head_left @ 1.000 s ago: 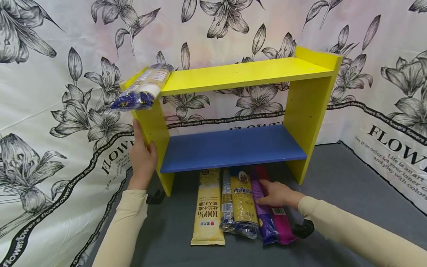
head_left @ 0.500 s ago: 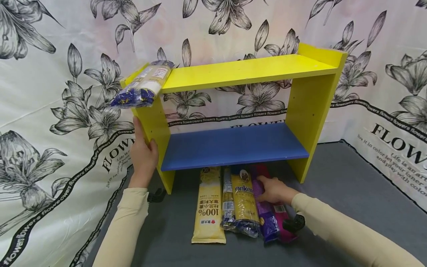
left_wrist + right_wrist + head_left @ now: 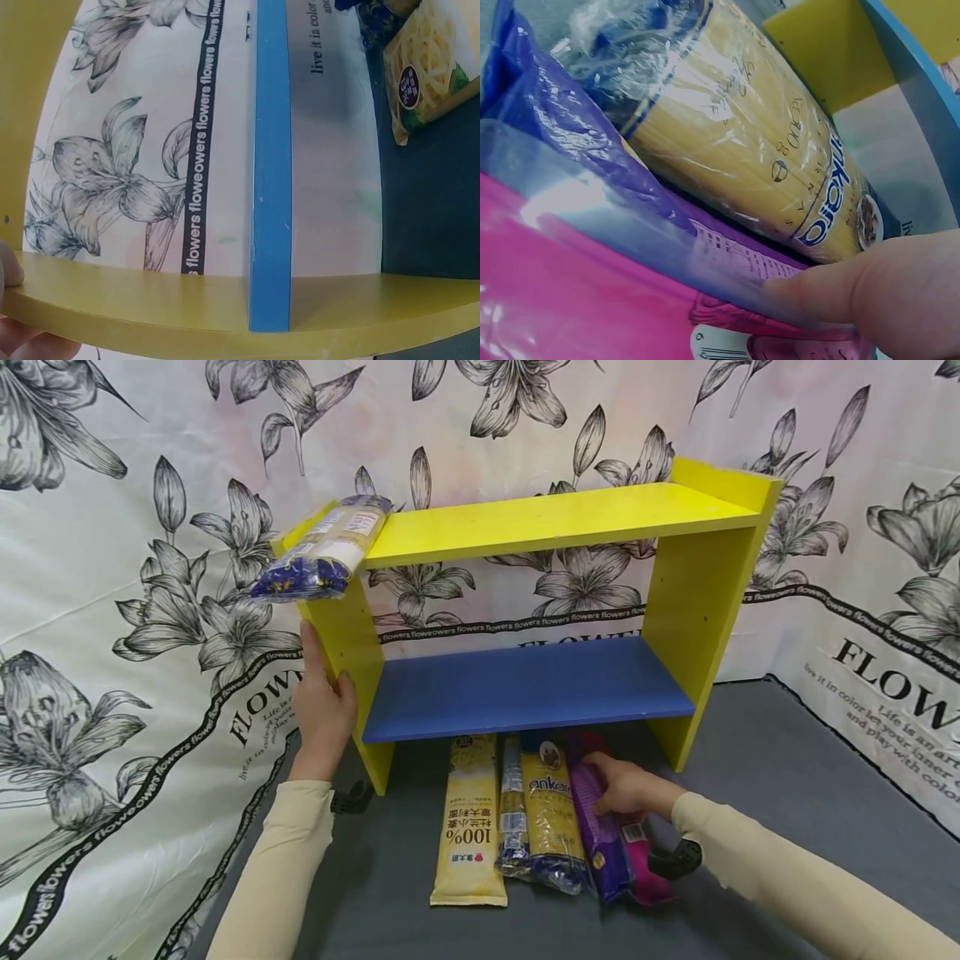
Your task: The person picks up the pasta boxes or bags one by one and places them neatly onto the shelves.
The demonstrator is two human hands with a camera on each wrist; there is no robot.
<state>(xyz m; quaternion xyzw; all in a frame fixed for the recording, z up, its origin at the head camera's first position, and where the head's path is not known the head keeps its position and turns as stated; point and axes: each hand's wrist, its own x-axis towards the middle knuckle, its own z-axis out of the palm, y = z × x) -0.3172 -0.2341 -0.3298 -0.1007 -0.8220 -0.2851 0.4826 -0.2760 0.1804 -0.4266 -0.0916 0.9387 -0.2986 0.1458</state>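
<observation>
My left hand [image 3: 324,714] grips the left side panel of a yellow shelf unit [image 3: 555,525]; the left wrist view shows thumb and fingers on opposite sides of the panel edge. Under the blue shelf board [image 3: 525,685], my right hand [image 3: 633,789] pinches a purple packet [image 3: 609,858], its thumb [image 3: 817,292] lying along the film. The other fingers are mostly hidden. A pink packet [image 3: 649,875] lies against the purple one on its right. To the left is a clear-wrapped Ankara pasta packet [image 3: 553,814], its yellow contents showing in the right wrist view.
A slim clear packet [image 3: 512,822] and a yellow pasta packet [image 3: 469,827] lie left of the Ankara one on the dark grey tabletop [image 3: 787,827]. Another pasta packet [image 3: 330,550] overhangs the unit's top left front. Flower-printed cloth [image 3: 450,410] hangs behind.
The purple packet has shifted and turned slightly to the right with my right hand, widening its gap from the Ankara packet. My left hand keeps its grip on the panel.
</observation>
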